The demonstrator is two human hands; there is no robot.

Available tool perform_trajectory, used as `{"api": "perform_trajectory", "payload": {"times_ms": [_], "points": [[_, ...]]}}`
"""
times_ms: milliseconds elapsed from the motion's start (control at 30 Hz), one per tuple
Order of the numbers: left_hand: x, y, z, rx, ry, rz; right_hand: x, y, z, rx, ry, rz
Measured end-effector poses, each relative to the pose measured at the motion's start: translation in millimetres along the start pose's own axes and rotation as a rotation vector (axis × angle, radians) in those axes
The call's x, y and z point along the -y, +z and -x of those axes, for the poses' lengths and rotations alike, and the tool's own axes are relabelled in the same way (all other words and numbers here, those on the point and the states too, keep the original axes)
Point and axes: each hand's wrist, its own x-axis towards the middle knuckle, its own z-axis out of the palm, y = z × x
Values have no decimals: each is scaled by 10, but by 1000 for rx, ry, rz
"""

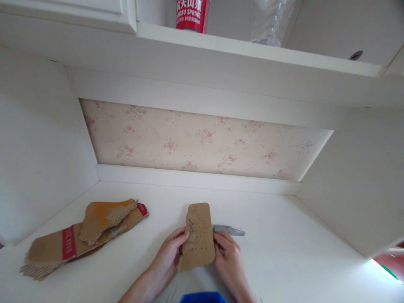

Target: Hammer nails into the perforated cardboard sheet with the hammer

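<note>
Cardboard piece (199, 240), hole-punched: grasped at its edges by my left hand (168, 256) and right hand (229, 261). Grey knife (229, 230) just beyond my right hand; torn scraps (82, 236) far left.

- We see a white desk top (284, 252) below the floral back panel (202, 143).
- Torn cardboard strips (82, 235) lie on it, below the panel's left end.
- A grey knife (229, 230) shows below the panel's middle.

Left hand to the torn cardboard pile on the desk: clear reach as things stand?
Probably yes: only bare desk lies between the left hand and the cardboard pile. The hand grips the cardboard piece, though, so it would need to let go first.
</note>
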Motion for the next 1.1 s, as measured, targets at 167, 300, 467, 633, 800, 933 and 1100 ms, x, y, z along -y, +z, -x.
{"api": "perform_trajectory", "payload": {"times_ms": [167,300,467,633,800,933,1100], "points": [[-5,38,23,-4,9,-35,5,-45,28,-152,-64,-92],[-18,80,60,72,93,-173,126,-75,56,-15,-266,59],[-4,74,55,130,149,-283,189,-74,24,43,-377,222],[-28,88,70,183,188,-388,128,-47,10,18,-422,234],[-67,111,91,225,150,-396,127,-53,5,-15,-431,199],[-39,88,93,235,115,-364,194,-77,-15,30,-443,212],[-1,61,89,227,85,-240,178,-69,15,-19,-439,182]]}}
